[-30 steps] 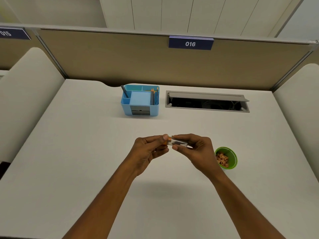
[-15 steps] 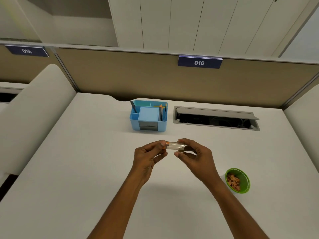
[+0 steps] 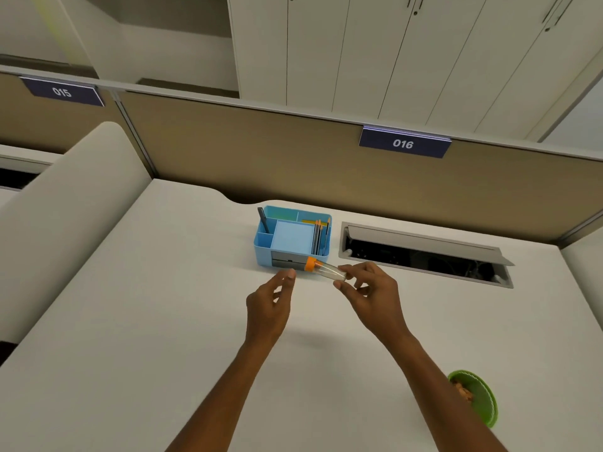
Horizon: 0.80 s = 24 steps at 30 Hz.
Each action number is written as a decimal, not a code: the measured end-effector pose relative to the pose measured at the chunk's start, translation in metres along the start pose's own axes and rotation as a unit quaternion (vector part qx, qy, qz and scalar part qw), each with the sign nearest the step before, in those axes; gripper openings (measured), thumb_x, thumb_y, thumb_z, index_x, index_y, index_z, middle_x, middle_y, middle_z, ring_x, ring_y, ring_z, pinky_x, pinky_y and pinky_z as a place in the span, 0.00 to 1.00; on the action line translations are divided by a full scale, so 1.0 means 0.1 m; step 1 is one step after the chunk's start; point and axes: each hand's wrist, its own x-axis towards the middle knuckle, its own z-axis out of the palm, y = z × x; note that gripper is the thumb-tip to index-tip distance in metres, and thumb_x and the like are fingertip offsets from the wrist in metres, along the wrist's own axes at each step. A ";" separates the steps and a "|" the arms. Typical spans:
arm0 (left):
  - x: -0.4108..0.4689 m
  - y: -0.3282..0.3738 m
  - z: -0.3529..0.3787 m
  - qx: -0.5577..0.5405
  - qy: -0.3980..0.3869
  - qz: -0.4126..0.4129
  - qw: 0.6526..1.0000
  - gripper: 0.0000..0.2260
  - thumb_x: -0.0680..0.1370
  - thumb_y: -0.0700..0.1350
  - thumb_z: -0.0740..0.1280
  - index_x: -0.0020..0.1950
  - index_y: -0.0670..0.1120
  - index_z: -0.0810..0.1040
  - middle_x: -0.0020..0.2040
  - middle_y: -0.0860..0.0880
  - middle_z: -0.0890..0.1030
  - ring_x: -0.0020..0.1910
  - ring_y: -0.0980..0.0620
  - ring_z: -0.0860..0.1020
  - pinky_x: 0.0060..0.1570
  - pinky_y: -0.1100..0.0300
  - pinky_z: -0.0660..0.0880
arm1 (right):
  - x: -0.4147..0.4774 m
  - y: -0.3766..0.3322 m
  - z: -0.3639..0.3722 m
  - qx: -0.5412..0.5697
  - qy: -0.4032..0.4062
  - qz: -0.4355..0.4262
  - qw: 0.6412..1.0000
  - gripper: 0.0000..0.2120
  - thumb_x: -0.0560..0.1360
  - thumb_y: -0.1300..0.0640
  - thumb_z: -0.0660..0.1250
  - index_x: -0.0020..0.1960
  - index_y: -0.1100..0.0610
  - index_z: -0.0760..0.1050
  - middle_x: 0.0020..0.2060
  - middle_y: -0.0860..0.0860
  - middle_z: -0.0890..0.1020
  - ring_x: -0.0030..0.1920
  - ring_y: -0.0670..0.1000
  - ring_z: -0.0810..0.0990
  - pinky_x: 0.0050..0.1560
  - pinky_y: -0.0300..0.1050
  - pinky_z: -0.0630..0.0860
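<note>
Office cubicle, head view: pale matte surface (image 3: 146, 337), closed at the back by a tan fabric partition (image 3: 261, 151) that carries a dark number plate reading 016 (image 3: 404, 144). White cabinet doors (image 3: 359, 53) stand above.

1. Small clear plastic tube with an orange screw cap (image 3: 323, 269). It is held in the air just above the surface, right in front of the organiser. It lies near horizontal, with the cap end pointing left. Contents cannot be told.

2. Right hand (image 3: 370, 296). It pinches the tube's bare bottom end between thumb and forefinger, the other fingers loosely bent below. Gripping that end probably keeps the cap free for the other of the two hands.

3. Left hand (image 3: 269, 303). It holds nothing, fingers relaxed and slightly bent. The fingertips are near the cap but apart from it, well placed to take and twist it.

4. Light blue plastic desk organiser (image 3: 290, 238), back centre of the surface. A dark pen stands in its left compartment, thin pencils in its right, and a grey drawer sits in its front face. It may be where the tube is stowed.

5. Grey recessed cable hatch (image 3: 424, 252), lid propped open, just right of the organiser.

6. Round green plastic bowl (image 3: 479, 399), near the right forearm and partly hidden by it. It holds small brown-orange pieces and sits on the tube-holding side, likely for easy reach.
</note>
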 end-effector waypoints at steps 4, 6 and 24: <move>0.28 -0.38 0.05 0.152 -0.050 0.038 0.986 0.33 0.80 0.63 0.51 0.82 0.47 0.64 0.81 0.44 0.68 0.81 0.44 0.66 0.77 0.49 0.64 | 0.40 0.01 0.11 -0.032 0.000 -0.012 0.999 0.15 0.74 0.59 0.76 0.60 0.59 0.84 0.46 0.54 0.81 0.42 0.51 0.78 0.41 0.48 0.82; 0.40 -0.60 0.09 0.225 -0.076 0.045 0.970 0.34 0.81 0.62 0.48 0.85 0.48 0.55 0.85 0.46 0.59 0.84 0.46 0.56 0.81 0.47 0.55 | 0.58 0.04 0.22 -0.053 -0.014 -0.018 0.998 0.16 0.75 0.58 0.76 0.61 0.60 0.84 0.48 0.56 0.82 0.42 0.52 0.78 0.42 0.49 0.81; 0.45 -1.51 0.36 0.433 -0.129 0.081 0.889 0.34 0.84 0.61 0.44 0.85 0.43 0.51 0.86 0.43 0.52 0.85 0.44 0.51 0.81 0.48 0.44 | 1.30 0.53 1.16 -0.186 -0.077 0.046 0.978 0.18 0.78 0.52 0.72 0.66 0.54 0.80 0.61 0.54 0.83 0.64 0.57 0.75 0.61 0.58 0.69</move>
